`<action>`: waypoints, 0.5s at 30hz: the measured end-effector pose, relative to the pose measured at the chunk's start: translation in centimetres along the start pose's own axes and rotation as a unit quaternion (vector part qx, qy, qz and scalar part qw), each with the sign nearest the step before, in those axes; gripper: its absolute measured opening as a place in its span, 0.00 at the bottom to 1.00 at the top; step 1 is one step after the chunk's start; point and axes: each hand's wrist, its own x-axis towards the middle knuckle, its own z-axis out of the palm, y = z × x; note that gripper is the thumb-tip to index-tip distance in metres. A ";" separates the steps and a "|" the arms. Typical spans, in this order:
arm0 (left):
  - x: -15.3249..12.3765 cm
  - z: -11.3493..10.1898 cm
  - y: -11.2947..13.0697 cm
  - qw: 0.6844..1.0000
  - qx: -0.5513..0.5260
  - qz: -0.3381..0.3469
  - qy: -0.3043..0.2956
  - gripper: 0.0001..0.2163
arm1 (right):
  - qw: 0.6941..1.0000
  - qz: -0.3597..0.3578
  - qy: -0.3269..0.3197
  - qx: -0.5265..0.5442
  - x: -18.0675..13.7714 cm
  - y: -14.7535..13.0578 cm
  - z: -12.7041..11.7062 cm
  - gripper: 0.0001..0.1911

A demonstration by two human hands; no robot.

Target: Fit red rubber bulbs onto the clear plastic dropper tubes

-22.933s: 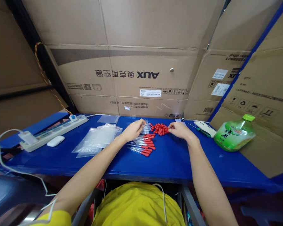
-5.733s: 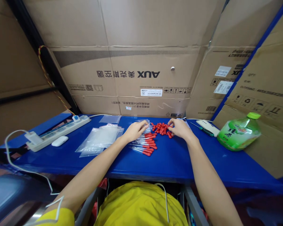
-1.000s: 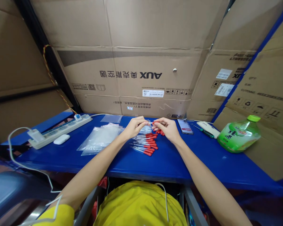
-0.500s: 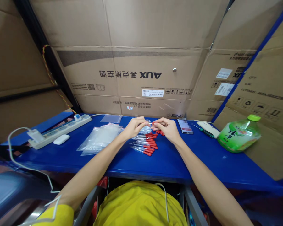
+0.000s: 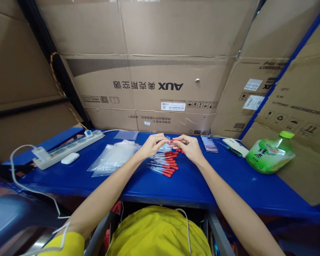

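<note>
Above the desk's far middle, my left hand (image 5: 154,145) is closed in a pinch around the clear tube of a dropper. My right hand (image 5: 188,145) pinches the dropper's red rubber bulb (image 5: 172,141) from the other side. The fingertips nearly meet, and I cannot tell whether bulb and tube are fully joined. Below them, several droppers (image 5: 167,166) lie in a row, clear tubes leftward and red bulbs to the right. More red bulbs (image 5: 180,151) lie loose, partly hidden under my right hand. Thin clear tubes (image 5: 164,147) show behind my left hand.
Clear plastic bags (image 5: 114,156) lie left of the droppers. A power strip (image 5: 69,149) and a white case (image 5: 70,158) are farther left. To the right are a phone (image 5: 209,143), a green-handled screwdriver (image 5: 234,152), a white device (image 5: 236,145) and a green bottle (image 5: 270,153). Cardboard (image 5: 149,32) walls the back.
My right hand has shifted slightly left, bringing the red bulb nearer my left fingertips. The row of droppers has not moved.
</note>
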 end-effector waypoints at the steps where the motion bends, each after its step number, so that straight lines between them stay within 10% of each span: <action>1: 0.0 0.1 0.0 1.000 0.004 -0.003 0.005 0.21 | 1.000 -0.003 0.001 -0.001 0.1 0.1 0.0 0.22; 9: -0.1 -0.1 -0.5 0.998 0.054 -0.008 0.030 0.17 | 0.996 -0.037 -0.010 -0.076 0.3 0.8 -0.8 0.17; 15: -0.5 -0.8 -2.8 0.986 0.143 -0.032 -0.076 0.17 | 0.963 -0.074 -0.036 -0.257 0.3 1.5 -1.3 0.08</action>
